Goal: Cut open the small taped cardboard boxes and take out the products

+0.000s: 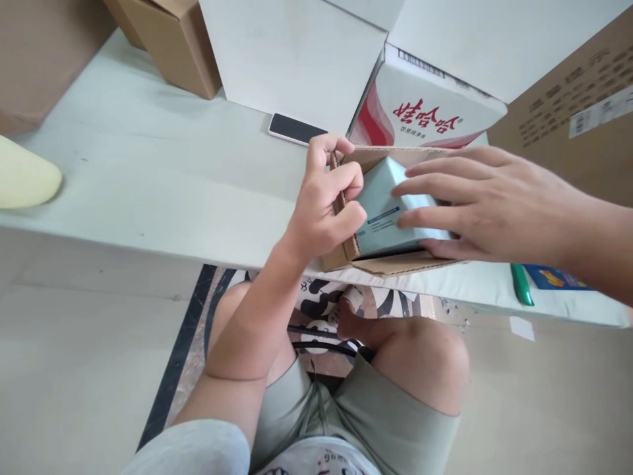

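Note:
A small brown cardboard box [398, 265] sits open at the table's near edge, with a light blue box [378, 191] tilted inside it. My left hand [329, 198] is closed over the cardboard box's left wall, fingers curled on the rim. From the right, my right hand [479, 201] reaches across the opening and grips the light blue box, its fingers spread over the upper surface and its thumb low on the near side. The palm hides the right end of both boxes.
Behind stand a large white box [297, 53], a white-and-red printed carton [425, 105] and a brown carton [573, 112]. A dark-faced phone-like slab [297, 128] lies before them. A green object [522, 284] and blue packet [556, 277] lie near the right front edge.

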Tool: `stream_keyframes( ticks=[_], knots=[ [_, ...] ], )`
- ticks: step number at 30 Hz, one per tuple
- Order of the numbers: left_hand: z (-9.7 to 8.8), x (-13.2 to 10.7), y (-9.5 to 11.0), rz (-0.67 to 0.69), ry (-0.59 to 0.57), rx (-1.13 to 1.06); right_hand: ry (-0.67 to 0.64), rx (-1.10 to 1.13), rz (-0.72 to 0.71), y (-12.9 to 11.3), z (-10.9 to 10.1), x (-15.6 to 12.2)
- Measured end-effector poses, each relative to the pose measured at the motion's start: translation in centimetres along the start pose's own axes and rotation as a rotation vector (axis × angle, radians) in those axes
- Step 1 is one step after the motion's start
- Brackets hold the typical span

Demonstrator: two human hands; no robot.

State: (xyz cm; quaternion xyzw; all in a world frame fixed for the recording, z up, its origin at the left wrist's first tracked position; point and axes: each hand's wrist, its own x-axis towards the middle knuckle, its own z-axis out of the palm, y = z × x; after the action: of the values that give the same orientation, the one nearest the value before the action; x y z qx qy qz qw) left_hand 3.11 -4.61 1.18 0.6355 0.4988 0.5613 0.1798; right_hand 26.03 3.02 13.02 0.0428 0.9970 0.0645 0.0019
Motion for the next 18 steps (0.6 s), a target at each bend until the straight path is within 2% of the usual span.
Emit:
stream_keyframes(
  ticks=[3, 5, 7, 10, 15, 18],
  knots=[
    [0.1, -0.2, -0.5, -0.031, -0.009, -0.020, 0.034, -0.189, -0.061, 1.4, -0.4, -1.9],
    [0.4, -0.4, -0.7, -0.023, -0.045, -0.046, 0.067, -0.233, -0.082, 1.9, -0.2, -2.9],
    [0.9, -0.5, -0.7, -0.009, -0.075, -0.076, 0.090, -0.200, -0.055, 2.0, 0.2, -3.5],
    [1.4, -0.5, -0.5, 0.014, -0.097, -0.107, 0.020, -0.113, 0.029, 1.6, 1.0, -3.6],
    [1.5, -0.3, -0.5, 0.028, -0.104, -0.119, -0.053, 0.127, 0.143, 1.7, 1.5, -2.4],
    [1.4, -0.3, -0.6, 0.046, -0.097, -0.137, -0.095, 0.174, 0.192, 1.9, 1.7, -1.6]
  ],
)
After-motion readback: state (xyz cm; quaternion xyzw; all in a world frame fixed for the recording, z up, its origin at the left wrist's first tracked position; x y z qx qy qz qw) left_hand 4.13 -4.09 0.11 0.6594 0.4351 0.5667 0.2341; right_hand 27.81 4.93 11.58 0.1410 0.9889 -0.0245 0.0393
